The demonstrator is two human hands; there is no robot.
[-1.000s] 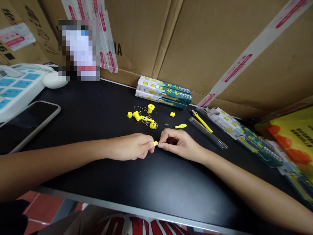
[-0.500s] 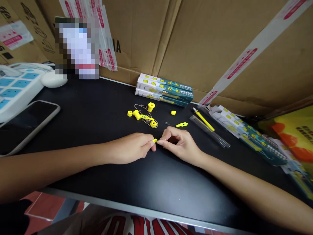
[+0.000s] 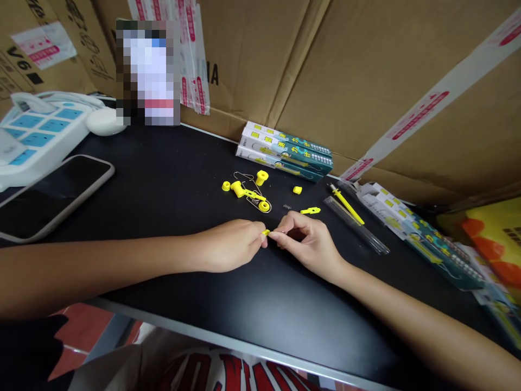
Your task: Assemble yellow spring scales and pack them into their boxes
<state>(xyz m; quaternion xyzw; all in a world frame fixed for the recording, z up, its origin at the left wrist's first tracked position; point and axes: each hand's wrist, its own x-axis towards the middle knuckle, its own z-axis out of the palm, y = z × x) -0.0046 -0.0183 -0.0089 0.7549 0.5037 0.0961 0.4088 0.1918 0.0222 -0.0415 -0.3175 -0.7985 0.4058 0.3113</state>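
Over the black table, my left hand [image 3: 234,245] is closed on a small yellow plastic piece [image 3: 266,232], most of it hidden by the fingers. My right hand [image 3: 311,241] pinches a thin metal wire piece [image 3: 284,232], its fingertips against the yellow piece. Just beyond the hands lie a small coil spring [image 3: 287,206] and a flat yellow plastic part [image 3: 310,210]. Further left are a yellow flanged plug [image 3: 261,177], a yellow ring [image 3: 226,186], a yellow cap [image 3: 264,206] and bent wire hooks [image 3: 243,175]. A small yellow plug [image 3: 297,190] sits apart.
Printed boxes [image 3: 285,155] are stacked against the cardboard [image 3: 366,65]. To the right lie a clear plastic tube [image 3: 358,225], a yellow rod [image 3: 348,205] and more boxes [image 3: 423,233]. A phone [image 3: 57,195] and a power strip [image 3: 44,130] occupy the left.
The whole view has shifted, so the table things appear further right. Both hands stay together, and less of the yellow piece shows between their fingertips.
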